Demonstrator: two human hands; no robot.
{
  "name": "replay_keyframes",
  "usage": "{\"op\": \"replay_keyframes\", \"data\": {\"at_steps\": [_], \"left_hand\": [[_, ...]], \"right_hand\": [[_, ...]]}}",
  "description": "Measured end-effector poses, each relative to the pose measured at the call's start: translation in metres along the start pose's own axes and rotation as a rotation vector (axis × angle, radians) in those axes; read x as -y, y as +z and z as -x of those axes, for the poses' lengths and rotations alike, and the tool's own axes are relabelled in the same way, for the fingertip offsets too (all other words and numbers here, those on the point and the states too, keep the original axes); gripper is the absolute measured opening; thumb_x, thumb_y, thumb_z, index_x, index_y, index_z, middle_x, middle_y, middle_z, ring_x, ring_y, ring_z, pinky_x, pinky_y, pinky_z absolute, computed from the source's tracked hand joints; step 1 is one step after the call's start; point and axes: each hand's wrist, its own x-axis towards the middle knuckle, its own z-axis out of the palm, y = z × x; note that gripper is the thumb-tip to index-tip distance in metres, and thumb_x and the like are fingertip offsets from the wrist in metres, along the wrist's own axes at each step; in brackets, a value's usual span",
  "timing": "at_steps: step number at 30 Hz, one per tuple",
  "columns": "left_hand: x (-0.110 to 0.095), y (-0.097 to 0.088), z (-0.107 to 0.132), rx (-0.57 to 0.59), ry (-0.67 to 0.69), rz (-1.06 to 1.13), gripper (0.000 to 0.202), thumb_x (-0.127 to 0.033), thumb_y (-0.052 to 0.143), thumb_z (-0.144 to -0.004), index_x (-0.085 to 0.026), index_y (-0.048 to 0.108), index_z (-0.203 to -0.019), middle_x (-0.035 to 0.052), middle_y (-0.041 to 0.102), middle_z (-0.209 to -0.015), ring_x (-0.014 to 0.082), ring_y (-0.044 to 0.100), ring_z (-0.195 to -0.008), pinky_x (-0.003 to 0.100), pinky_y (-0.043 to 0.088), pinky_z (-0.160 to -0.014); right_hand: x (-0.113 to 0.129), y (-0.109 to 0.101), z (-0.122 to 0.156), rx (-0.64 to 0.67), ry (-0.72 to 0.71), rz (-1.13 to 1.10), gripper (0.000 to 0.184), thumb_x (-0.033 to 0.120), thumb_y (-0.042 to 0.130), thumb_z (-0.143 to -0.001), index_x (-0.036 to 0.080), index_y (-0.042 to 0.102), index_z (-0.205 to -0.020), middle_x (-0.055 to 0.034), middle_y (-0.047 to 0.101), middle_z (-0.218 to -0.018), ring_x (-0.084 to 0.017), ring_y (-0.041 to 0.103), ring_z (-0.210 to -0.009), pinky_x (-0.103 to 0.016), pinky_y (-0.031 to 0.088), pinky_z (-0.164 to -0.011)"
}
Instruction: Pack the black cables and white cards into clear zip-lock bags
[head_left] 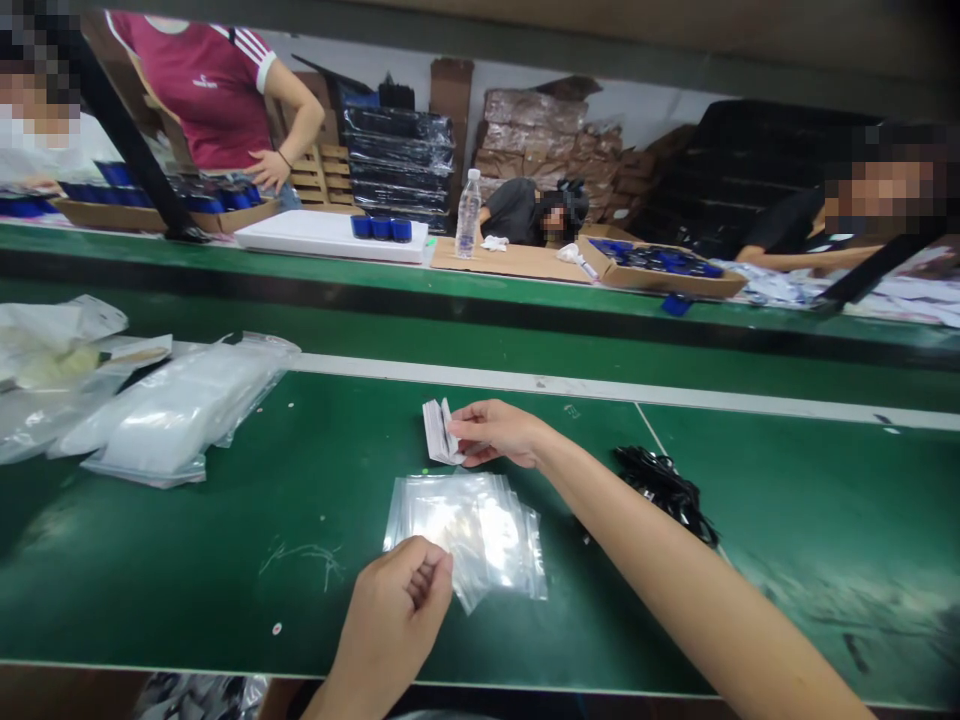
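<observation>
My right hand (499, 432) reaches to the middle of the green table, its fingers closed on a folded white paper leaflet at the edge of a small stack of leaflets (433, 432). Just in front lies a fanned pile of clear zip bags (487, 525). My left hand (397, 610) is curled in a pinch at the pile's near left edge, on a clear zip bag. Its fingertips are partly hidden. To the right, partly behind my right forearm, lies a bundle of black cables (667, 490).
Filled clear plastic bags (172, 410) lie at the left. A pale strip (540, 383) runs across the table. On the raised shelf beyond stand a water bottle (469, 215), a carton of blue items (660, 262) and a white board (330, 235). Several people are at the far side.
</observation>
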Motion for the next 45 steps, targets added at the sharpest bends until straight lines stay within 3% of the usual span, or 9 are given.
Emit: {"op": "replay_keyframes", "data": {"at_steps": [5,10,13,16,25,33,37,40,45], "left_hand": [[-0.001,0.002,0.001,-0.035,-0.097,0.151,0.025,-0.036,0.047,-0.083,-0.020,0.052,-0.064,-0.0045,0.055,-0.049,0.0110,0.052,-0.045,0.020,0.043,-0.046],[-0.004,0.000,-0.003,-0.116,-0.220,0.344,0.023,-0.039,0.043,-0.086,-0.021,0.048,-0.073,-0.0033,0.063,-0.052,0.0129,0.061,-0.044,0.022,0.050,-0.044],[-0.005,-0.004,-0.009,-0.152,-0.247,0.436,0.022,-0.041,0.044,-0.084,-0.021,0.045,-0.077,-0.0022,0.067,-0.059,0.0158,0.067,-0.053,0.027,0.055,-0.051],[-0.008,-0.007,-0.013,-0.206,-0.229,0.460,0.024,-0.044,0.045,-0.083,-0.021,0.046,-0.076,-0.0030,0.066,-0.061,0.0152,0.066,-0.055,0.027,0.055,-0.052],[-0.016,-0.005,-0.009,-0.443,-0.174,0.284,0.018,-0.035,0.044,-0.085,-0.022,0.047,-0.073,-0.0075,0.043,-0.055,0.0106,0.043,-0.049,0.020,0.037,-0.048],[-0.015,-0.003,-0.009,-0.366,-0.163,0.271,0.022,-0.037,0.038,-0.087,-0.023,0.044,-0.072,-0.0070,0.045,-0.055,0.0113,0.045,-0.048,0.021,0.039,-0.046],[-0.018,0.000,-0.006,-0.405,-0.145,0.199,0.024,-0.040,0.038,-0.087,-0.023,0.044,-0.072,-0.0073,0.044,-0.054,0.0115,0.045,-0.049,0.021,0.039,-0.048],[-0.020,0.001,-0.003,-0.431,-0.134,0.154,0.024,-0.040,0.037,-0.087,-0.023,0.045,-0.073,-0.0075,0.044,-0.054,0.0115,0.045,-0.048,0.021,0.038,-0.047],[-0.016,0.003,0.000,-0.449,-0.128,0.115,0.021,-0.039,0.041,-0.086,-0.023,0.047,-0.074,-0.0073,0.046,-0.053,0.0119,0.046,-0.048,0.021,0.037,-0.046]], "right_hand": [[-0.002,-0.002,0.005,-0.116,-0.079,0.073,0.025,0.020,0.060,-0.078,0.015,0.054,-0.055,-0.0003,0.056,-0.052,-0.013,0.056,-0.051,-0.028,0.050,-0.052],[-0.010,-0.001,0.075,-0.363,-0.349,0.222,0.021,0.023,0.051,-0.084,0.019,0.050,-0.063,0.0022,0.051,-0.063,-0.013,0.049,-0.063,-0.025,0.039,-0.060],[-0.028,0.015,0.125,-0.332,-0.528,0.582,0.021,0.021,0.045,-0.087,0.020,0.051,-0.067,-0.0001,0.053,-0.064,-0.015,0.047,-0.060,-0.026,0.034,-0.057],[-0.047,0.037,0.145,-0.221,-0.541,0.762,0.022,0.014,0.041,-0.087,0.019,0.054,-0.071,-0.0029,0.057,-0.067,-0.017,0.052,-0.063,-0.027,0.036,-0.059],[-0.062,0.071,0.132,-0.170,-0.565,0.577,0.017,0.014,0.041,-0.085,0.019,0.055,-0.076,-0.0027,0.059,-0.071,-0.016,0.054,-0.065,-0.026,0.040,-0.061],[-0.082,0.079,0.134,-0.144,-0.527,0.161,0.014,0.024,0.044,-0.087,0.019,0.048,-0.074,-0.0063,0.060,-0.088,-0.015,0.056,-0.075,-0.025,0.044,-0.069],[-0.089,0.082,0.131,-0.092,-0.381,0.003,0.011,0.029,0.053,-0.082,0.018,0.054,-0.081,-0.0028,0.062,-0.074,-0.014,0.056,-0.064,-0.023,0.045,-0.059],[-0.085,0.084,0.128,-0.151,-0.337,-0.001,0.018,0.030,0.055,-0.080,0.017,0.061,-0.092,-0.0030,0.064,-0.074,-0.015,0.058,-0.065,-0.024,0.046,-0.060],[-0.081,0.087,0.124,-0.200,-0.365,0.177,0.018,0.025,0.049,-0.084,0.019,0.066,-0.085,-0.0008,0.065,-0.066,-0.014,0.057,-0.058,-0.023,0.043,-0.056]]}}
